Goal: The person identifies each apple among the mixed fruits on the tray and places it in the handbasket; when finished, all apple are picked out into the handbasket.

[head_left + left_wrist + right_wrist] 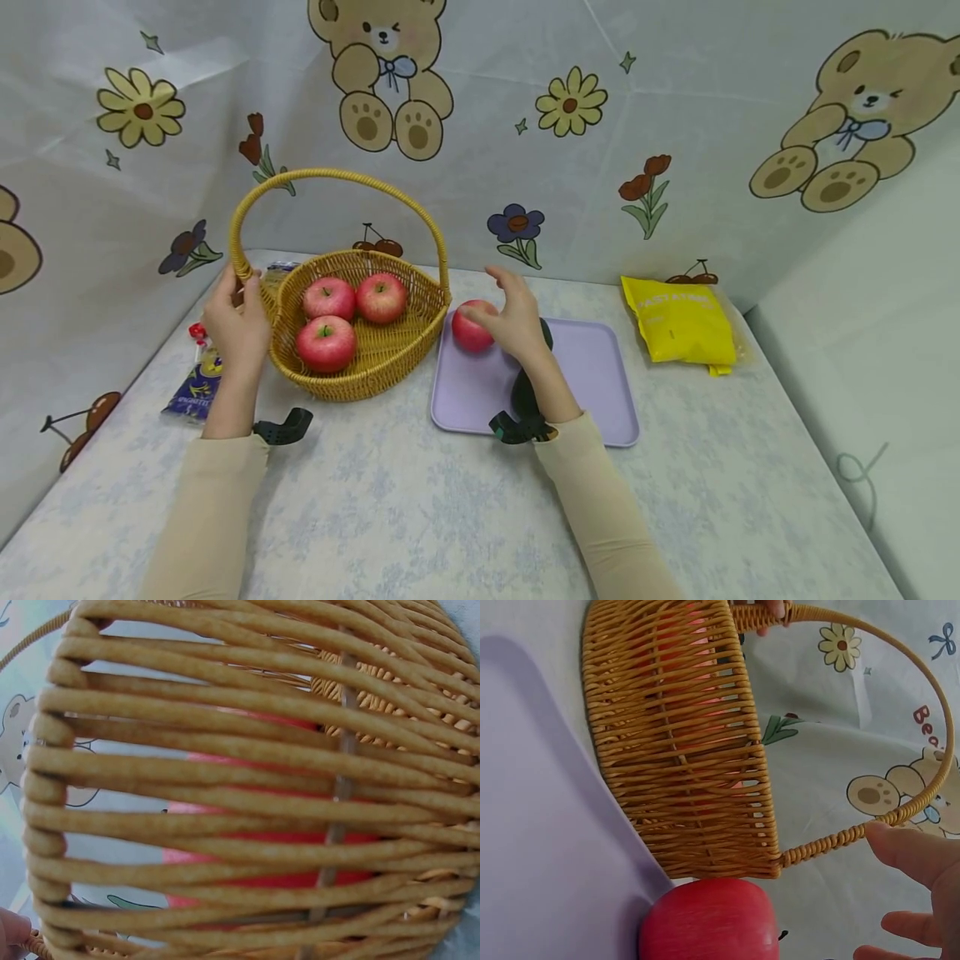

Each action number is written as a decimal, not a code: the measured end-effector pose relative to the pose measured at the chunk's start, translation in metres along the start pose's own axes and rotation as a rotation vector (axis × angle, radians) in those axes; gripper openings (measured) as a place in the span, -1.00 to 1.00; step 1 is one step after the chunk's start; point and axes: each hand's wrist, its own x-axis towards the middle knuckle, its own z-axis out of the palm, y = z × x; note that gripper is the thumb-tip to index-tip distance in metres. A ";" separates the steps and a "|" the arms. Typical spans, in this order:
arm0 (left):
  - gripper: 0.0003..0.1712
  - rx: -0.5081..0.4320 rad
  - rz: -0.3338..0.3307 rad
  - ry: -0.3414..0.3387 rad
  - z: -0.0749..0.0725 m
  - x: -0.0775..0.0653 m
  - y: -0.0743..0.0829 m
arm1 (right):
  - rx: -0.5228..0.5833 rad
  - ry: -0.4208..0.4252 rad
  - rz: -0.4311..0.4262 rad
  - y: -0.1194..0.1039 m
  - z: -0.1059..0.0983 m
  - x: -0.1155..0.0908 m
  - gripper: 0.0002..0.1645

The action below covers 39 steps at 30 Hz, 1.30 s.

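My left hand (242, 321) holds the left foot of the handle of a yellow woven basket (397, 367). Inside the basket lie three red apples, one of them (326, 343) nearest me. In the left wrist view the basket's woven side (225, 772) fills most of the picture, with red showing through the gaps. Another red apple (471, 332) sits at the far left corner of a lilac tray (592, 375). Over it hovers my right hand (517, 321), thumb and fingers spread apart. The right wrist view shows that apple (709, 922) apart from the fingers (907, 851).
Partly hidden under my right forearm, a dark rounded object (522, 396) lies on the tray. A yellow packet (678, 321) rests at the back right. Left of the basket is a blue spaghetti bag (197, 387). A patterned cloth (480, 108) hangs behind the table.
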 end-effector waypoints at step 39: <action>-0.59 0.001 0.017 0.003 0.000 0.000 -0.002 | -0.309 -0.205 0.105 0.029 0.024 0.004 0.02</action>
